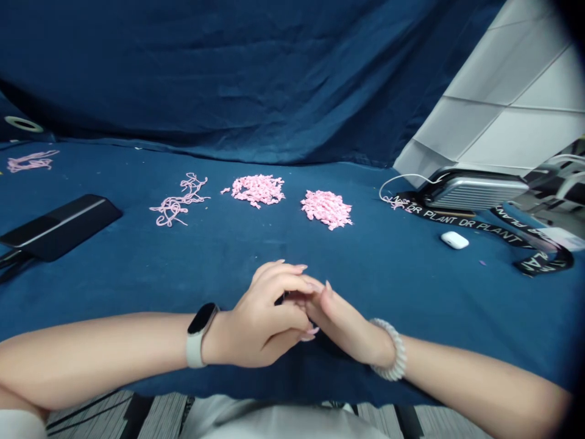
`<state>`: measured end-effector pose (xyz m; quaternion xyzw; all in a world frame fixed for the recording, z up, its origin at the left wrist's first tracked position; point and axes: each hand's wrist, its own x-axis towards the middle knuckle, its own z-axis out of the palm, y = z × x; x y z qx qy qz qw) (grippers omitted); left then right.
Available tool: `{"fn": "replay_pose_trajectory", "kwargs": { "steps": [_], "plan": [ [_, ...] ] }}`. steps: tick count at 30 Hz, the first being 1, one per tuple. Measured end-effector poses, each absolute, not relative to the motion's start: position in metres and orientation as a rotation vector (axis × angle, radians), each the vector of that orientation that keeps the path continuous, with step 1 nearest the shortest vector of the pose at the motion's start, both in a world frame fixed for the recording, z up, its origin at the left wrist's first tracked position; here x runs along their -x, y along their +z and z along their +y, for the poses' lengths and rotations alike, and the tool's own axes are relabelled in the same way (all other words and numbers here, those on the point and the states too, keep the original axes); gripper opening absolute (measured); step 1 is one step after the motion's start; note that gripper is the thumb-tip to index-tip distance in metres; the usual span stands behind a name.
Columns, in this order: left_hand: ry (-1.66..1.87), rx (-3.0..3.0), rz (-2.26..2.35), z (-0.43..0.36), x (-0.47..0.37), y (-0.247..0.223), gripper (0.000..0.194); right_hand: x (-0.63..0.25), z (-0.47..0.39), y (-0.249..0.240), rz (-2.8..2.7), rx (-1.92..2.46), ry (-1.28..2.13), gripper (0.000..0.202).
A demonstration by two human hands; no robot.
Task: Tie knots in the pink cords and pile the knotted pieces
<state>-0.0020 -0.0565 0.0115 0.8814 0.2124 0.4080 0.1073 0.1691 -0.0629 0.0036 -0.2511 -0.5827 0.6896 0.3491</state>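
Note:
My left hand (262, 314), with a smartwatch on the wrist, is curled over the fingers of my right hand (347, 320) at the front of the table. Its fingers are bent and closed; whatever they may hold is hidden. The thumb of my right hand points up, while its other fingers are mostly covered by the left. Beyond the hands lie two heaps of small pink knotted pieces, a left heap (259, 189) and a right heap (326, 208). Loose pink yarn strands (176, 204) are left of them.
A black flat device (64, 225) lies at left, with more pink strands (31, 161) behind it. At right are a metallic ribbed device (479, 190) with a white cable, a black lettered lanyard (484, 225) and a white earbud case (454, 239). Blue cloth (219, 268) covers the table.

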Motion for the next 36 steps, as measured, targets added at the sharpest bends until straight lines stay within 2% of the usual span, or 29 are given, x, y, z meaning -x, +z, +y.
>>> {"fn": "replay_pose_trajectory", "kwargs": {
  "steps": [2,6,12,19,25,30,36],
  "plan": [
    [1.208,-2.500,0.689,-0.057,0.001,0.008,0.013,-0.174,-0.072,-0.001,-1.620,0.657,1.721,0.050],
    [1.161,-2.208,0.766,-0.047,0.000,-0.001,0.012,-0.176,-0.066,-0.003,-1.674,0.770,1.739,0.028],
    [1.217,-2.057,0.683,-0.042,0.001,-0.002,0.012,-0.174,-0.053,-0.007,-1.599,0.839,1.733,0.031],
    [1.255,-1.884,0.771,-0.042,0.001,0.002,0.014,-0.175,-0.041,-0.013,-0.968,0.706,2.036,0.020],
    [1.153,-2.272,0.667,-0.044,0.005,0.001,0.013,-0.178,-0.035,-0.012,-0.811,0.635,2.152,0.025],
    [1.113,-2.050,0.815,-0.039,0.001,-0.004,0.012,-0.177,-0.035,-0.012,-0.730,0.593,2.191,0.032],
    [0.882,-1.917,0.776,-0.036,0.001,-0.007,0.016,-0.177,-0.033,-0.012,-0.679,0.584,2.203,0.031]
  ]
}}
